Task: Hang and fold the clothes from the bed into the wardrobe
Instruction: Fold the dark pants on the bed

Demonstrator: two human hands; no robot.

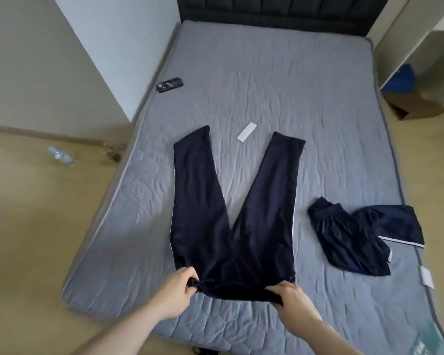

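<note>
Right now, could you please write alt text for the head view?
Both hands, left hand and right hand, hold the waistband of dark trousers spread flat on a grey mattress. Another dark garment lies crumpled to the right.

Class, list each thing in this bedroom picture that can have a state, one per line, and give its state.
Navy trousers: spread flat, legs apart.
Left hand: grips the waistband.
Right hand: grips the waistband.
Second dark garment: crumpled, unfolded.
Phone: lying flat.
White remote: lying flat.
Plastic bottle: lying on the floor.
</note>
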